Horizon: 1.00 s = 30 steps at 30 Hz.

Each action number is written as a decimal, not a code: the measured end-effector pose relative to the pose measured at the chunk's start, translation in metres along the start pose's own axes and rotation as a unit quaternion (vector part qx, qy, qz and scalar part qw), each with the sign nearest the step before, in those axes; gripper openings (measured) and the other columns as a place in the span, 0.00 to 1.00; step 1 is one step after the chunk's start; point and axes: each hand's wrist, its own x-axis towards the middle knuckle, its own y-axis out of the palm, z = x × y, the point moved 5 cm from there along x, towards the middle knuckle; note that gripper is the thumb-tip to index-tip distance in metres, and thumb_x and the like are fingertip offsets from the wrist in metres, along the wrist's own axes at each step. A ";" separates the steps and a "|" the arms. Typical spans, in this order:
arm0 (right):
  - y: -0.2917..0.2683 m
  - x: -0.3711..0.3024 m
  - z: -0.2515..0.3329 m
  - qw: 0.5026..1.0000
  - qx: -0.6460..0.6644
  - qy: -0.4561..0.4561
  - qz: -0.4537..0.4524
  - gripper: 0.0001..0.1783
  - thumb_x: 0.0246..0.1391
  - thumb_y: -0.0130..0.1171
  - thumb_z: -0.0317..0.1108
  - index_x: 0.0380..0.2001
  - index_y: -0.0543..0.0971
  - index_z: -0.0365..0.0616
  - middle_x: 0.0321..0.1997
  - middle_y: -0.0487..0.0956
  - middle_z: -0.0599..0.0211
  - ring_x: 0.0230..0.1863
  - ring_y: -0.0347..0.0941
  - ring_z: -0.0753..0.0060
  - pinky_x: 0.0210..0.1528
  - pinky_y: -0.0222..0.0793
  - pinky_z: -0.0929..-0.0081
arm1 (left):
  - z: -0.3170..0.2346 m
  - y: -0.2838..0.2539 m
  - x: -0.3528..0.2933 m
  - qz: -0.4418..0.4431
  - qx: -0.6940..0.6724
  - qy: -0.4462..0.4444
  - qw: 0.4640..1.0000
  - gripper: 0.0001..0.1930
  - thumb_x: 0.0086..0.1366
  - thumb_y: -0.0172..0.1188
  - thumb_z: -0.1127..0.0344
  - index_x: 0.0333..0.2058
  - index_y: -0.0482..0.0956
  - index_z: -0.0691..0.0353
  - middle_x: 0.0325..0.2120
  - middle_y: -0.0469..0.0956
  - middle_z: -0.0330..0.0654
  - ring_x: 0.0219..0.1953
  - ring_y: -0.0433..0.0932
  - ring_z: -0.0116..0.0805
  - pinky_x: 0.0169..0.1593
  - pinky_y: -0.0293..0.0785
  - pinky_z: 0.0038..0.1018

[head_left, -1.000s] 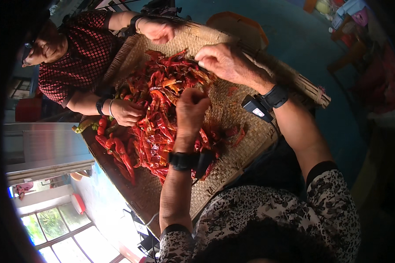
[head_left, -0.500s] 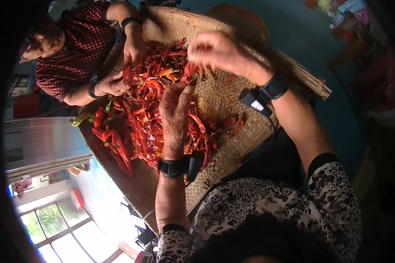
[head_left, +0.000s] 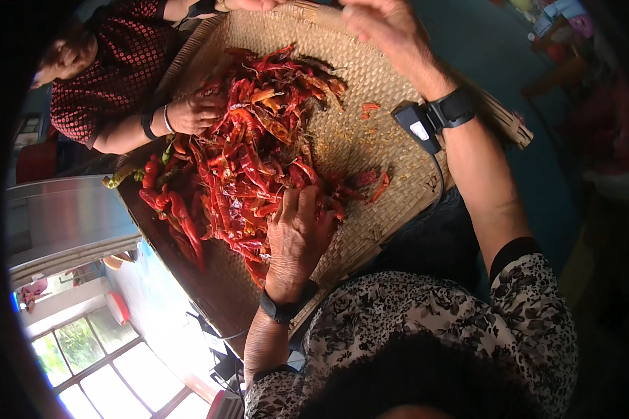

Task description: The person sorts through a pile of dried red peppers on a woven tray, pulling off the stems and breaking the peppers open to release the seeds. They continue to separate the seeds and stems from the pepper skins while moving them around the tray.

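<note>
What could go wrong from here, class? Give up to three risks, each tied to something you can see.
1. The green pepper at the left corner of the woven tray might fall off if nudged.
2. The cable hanging from the device on the right wrist could snag on the tray's edge.
3. The left hand and the co-worker's hand share one pile of red peppers, so they might bump.
</note>
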 end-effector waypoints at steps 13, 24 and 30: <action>0.092 -0.120 0.018 0.746 -0.043 -0.289 0.599 0.18 0.52 0.58 0.29 0.48 0.75 0.43 0.37 0.80 0.57 0.35 0.77 0.59 0.42 0.71 0.64 | 0.034 -0.009 -0.006 -0.049 -0.162 -0.121 0.978 0.04 0.55 0.57 0.75 0.32 0.76 0.63 0.25 0.78 0.43 0.25 0.77 0.33 0.30 0.73 0.27; 0.107 -0.130 0.011 0.786 -0.064 -0.286 0.544 0.10 0.45 0.63 0.31 0.25 0.73 0.37 0.17 0.71 0.63 0.20 0.70 0.64 0.27 0.68 0.66 | 0.059 -0.018 -0.010 -0.138 -0.288 -0.197 0.927 0.04 0.59 0.57 0.72 0.34 0.74 0.64 0.25 0.78 0.40 0.28 0.74 0.23 0.33 0.71 0.22; 0.072 -0.063 0.019 0.859 0.131 -0.243 0.431 0.07 0.57 0.54 0.34 0.28 0.77 0.46 0.21 0.72 0.75 0.20 0.68 0.84 0.21 0.67 0.86 | 0.058 -0.016 -0.010 -0.124 -0.193 -0.204 0.952 0.05 0.60 0.57 0.71 0.35 0.74 0.64 0.26 0.79 0.41 0.28 0.75 0.25 0.34 0.72 0.24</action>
